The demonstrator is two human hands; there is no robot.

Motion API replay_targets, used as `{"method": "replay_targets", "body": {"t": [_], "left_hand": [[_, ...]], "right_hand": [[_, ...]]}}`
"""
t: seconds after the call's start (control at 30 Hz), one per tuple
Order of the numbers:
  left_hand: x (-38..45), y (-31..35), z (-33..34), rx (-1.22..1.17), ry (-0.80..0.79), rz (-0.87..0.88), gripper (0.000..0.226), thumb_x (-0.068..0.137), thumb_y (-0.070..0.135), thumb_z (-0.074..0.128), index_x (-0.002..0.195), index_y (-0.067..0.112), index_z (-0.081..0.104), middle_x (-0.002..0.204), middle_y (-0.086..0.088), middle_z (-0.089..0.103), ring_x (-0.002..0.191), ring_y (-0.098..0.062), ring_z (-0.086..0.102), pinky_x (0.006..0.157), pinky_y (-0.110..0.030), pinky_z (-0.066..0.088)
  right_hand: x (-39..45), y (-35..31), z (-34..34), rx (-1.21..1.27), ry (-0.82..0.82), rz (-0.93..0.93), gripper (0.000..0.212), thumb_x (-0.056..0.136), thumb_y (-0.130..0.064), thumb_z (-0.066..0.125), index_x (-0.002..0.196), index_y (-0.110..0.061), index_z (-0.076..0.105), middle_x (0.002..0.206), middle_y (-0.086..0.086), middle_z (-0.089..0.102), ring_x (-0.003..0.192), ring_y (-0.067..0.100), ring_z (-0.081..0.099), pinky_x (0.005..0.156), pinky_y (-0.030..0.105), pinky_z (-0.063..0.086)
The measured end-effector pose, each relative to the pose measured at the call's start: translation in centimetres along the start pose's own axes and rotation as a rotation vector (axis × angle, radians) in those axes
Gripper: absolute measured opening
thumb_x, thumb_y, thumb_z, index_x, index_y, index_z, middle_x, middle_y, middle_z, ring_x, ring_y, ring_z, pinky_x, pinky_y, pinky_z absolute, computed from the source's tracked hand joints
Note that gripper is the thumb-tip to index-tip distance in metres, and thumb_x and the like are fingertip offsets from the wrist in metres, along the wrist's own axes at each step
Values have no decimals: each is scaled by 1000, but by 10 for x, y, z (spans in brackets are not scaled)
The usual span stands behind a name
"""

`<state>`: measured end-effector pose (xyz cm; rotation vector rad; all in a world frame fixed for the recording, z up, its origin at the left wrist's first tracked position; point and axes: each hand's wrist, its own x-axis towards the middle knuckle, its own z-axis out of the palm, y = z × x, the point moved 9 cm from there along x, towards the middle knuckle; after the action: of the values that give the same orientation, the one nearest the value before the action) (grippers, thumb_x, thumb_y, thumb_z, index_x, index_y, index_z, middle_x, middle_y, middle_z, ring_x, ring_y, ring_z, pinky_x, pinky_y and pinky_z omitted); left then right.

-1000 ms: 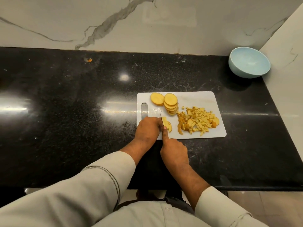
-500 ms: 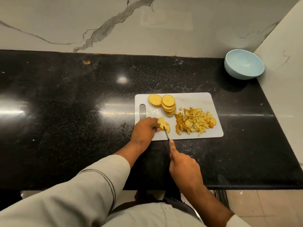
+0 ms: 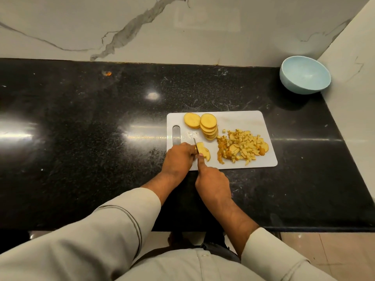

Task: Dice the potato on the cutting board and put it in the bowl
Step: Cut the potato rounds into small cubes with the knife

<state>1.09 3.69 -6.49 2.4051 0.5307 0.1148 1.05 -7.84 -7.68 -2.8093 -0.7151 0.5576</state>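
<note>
White board: plastic cutting board (image 3: 239,120) lies flat on the black speckled counter (image 3: 81,128), handle slot at its left end, long side parallel to the counter's front edge.
Left hand: left hand (image 3: 178,159) rests on the board's near-left corner, fingers curled down onto a few stacked potato slices (image 3: 204,152), pinning them in place.
Right hand: right hand (image 3: 213,181) grips the knife handle, which is hidden in the fist; index finger stretched forward along the spine.
Knife: knife (image 3: 195,144) blade thin and narrow, tip pointing away from the person, standing on edge right next to the left fingertips and against the pinned slices.
Uncut slices: round slices (image 3: 209,126) fanned in an overlapping stack at the board's far-left part, with one single slice (image 3: 192,120) lying flat to their left, touching the stack.
Diced pile: diced potato (image 3: 242,146) heaped loosely on the right half of the board, some bits with brown skin; apart from the pinned slices.
Bowl: pale blue bowl (image 3: 305,75) sits in the far-right corner of the counter against the marble wall (image 3: 203,27), tilted toward the camera, well apart from the board; no potato seen in it.
Sleeves: light beige sleeves on both forearms, cuffs pushed back from the wrists.
</note>
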Motion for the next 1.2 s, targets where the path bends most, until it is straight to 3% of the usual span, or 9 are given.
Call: {"method": "replay_targets", "body": {"t": [0.17,0.3,0.77,0.97,1.2], "left_hand": [[3,7,0,161,-27,24,20,93,17,54,96,15,74,93,-8,69,81,-29,64,68,-34,51],[1,11,4,263,-63,70,20,94,20,48,99,17,68,92,-6,63,82,-27,61,61,-28,38],[8,21,7,431,-118,194,20,96,18,45,100,12,63,95,-7,63,88,-25,60,66,-33,42],[3,22,9,455,-113,150,18,96,20,47,98,12,63,93,-8,61,83,-27,61,60,-31,37],[1,20,10,434,-122,116,22,91,10,46,106,14,62,99,-8,61,90,-28,61,68,-34,45]], "right_hand": [[5,-3,2,-36,-22,-27,69,94,-15,38,154,-26,6,90,8,61,82,28,62,58,34,36],[2,-1,-3,-39,18,-45,69,93,-15,38,154,-25,7,88,6,61,77,28,61,57,34,35],[14,-5,7,-34,-7,-38,69,93,-14,39,154,-21,7,92,9,62,84,30,63,62,35,37],[7,0,8,37,-54,-11,70,93,-16,37,154,-25,4,83,6,53,82,29,59,62,35,36],[-51,18,20,-63,-90,-14,71,96,-18,36,153,-27,-7,95,5,61,83,25,62,65,36,43]]}}
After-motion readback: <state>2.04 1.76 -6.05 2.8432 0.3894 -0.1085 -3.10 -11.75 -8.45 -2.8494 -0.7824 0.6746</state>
